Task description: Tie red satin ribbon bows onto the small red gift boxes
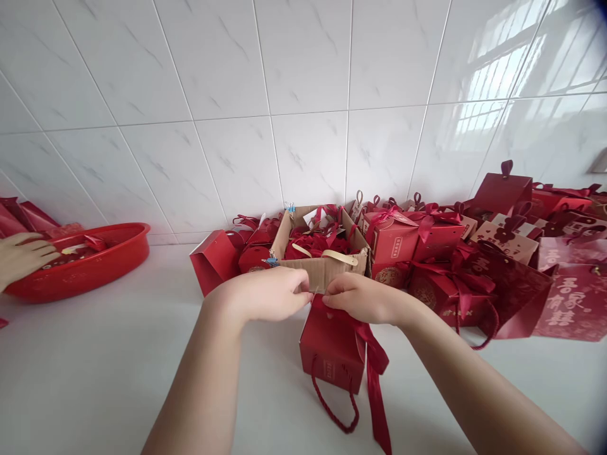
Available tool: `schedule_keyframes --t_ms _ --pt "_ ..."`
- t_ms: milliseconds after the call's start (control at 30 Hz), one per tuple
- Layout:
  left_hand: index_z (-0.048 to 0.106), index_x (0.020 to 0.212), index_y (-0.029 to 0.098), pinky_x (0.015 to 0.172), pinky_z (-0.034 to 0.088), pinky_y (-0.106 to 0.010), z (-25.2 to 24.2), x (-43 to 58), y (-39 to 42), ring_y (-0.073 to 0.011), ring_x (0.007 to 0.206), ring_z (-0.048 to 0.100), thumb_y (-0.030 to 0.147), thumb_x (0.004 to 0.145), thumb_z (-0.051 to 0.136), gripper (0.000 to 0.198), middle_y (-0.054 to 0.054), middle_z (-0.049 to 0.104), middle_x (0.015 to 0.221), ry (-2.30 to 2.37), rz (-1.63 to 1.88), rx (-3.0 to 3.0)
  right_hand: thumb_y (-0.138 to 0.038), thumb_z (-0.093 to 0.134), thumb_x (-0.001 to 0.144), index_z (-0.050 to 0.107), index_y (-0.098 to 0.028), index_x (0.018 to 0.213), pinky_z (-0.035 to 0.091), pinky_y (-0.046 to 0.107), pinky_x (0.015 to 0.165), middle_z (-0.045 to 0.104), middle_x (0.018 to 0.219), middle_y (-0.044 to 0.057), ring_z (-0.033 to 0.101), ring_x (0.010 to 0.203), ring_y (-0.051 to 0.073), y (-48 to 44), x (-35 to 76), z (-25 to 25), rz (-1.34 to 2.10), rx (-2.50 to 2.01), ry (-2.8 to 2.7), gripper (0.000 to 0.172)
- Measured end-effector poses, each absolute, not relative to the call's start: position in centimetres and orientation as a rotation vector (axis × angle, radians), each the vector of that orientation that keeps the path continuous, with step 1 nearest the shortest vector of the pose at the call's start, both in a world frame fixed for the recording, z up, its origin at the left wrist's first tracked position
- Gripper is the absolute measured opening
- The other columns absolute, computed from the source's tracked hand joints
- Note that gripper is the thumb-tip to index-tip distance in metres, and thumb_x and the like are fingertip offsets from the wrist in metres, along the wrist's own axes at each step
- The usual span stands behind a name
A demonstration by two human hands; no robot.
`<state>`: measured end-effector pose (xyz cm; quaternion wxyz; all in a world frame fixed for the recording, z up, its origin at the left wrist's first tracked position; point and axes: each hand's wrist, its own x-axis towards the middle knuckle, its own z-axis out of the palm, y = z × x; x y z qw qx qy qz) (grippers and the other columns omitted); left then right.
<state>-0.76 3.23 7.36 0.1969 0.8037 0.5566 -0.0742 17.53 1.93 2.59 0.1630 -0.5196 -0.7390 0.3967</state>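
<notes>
A red gift box (327,344) with a peaked top stands on the white table in front of me. Its twisted cord handle (348,430) droops over the near side. My left hand (277,294) is closed in a pinch at the top left edge of the box; what lies between its fingertips is too small to make out. Opposite it, my right hand (363,300) pinches the dark red ribbon (377,357) at the box's top. The ribbon's tail hangs down along the right side onto the table.
Behind my hands stands an open cardboard box (317,270) of red ribbons. Finished-looking red gift boxes (393,237) and pink gift bags (573,300) crowd the right; another red box (215,259) sits left of the carton. Another person's hand (28,256) reaches into a red basin (104,262).
</notes>
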Motion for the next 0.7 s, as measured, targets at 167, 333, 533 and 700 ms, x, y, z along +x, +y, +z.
schedule_keyframes --t_ms 167,333,533,700 --pt "0.048 0.07 0.023 0.044 0.027 -0.026 6.7 -0.6 4.0 -0.0131 0.053 0.039 0.035 0.073 0.045 0.012 0.001 0.048 0.068 1.467 -0.212 2.317 -0.027 0.044 0.075 0.035 -0.02 0.062 0.025 0.023 0.043 0.035 0.055 -0.004 0.032 0.049 0.01 2.1 17.5 2.3 1.1 -1.505 -2.119 0.018" --pt "0.036 0.064 0.021 0.041 0.019 -0.026 6.7 -0.5 4.2 -0.0104 0.048 0.026 0.026 0.068 0.046 0.012 0.003 0.036 0.06 1.445 -0.143 2.32 -0.028 0.043 0.08 0.038 -0.019 0.061 0.026 0.024 0.046 0.038 0.055 -0.003 0.033 0.051 0.01 2.1 17.3 2.4 0.976 -1.461 -2.211 0.022" --pt "0.047 0.07 0.021 0.046 0.029 -0.024 8.7 -1.1 1.9 -0.0103 0.051 0.038 0.03 0.081 0.043 0.014 0.003 0.045 0.061 1.35 0.488 2.329 -0.012 0.043 0.075 0.053 -0.021 0.085 0.038 0.024 0.058 0.059 0.087 0.003 0.053 0.073 0.016 1.4 20.8 4.0 0.673 -1.574 -2.201 0.017" --pt "0.057 0.08 0.021 0.05 0.04 -0.023 10.1 -1.3 0.5 -0.0124 0.059 0.055 0.029 0.084 0.048 0.013 0.0 0.061 0.069 1.083 1.209 2.085 -0.012 0.059 0.064 0.057 -0.022 0.093 0.042 0.026 0.06 0.063 0.095 0.004 0.06 0.08 0.02 1.4 23.8 4.2 0.831 -1.756 -2.418 0.03"
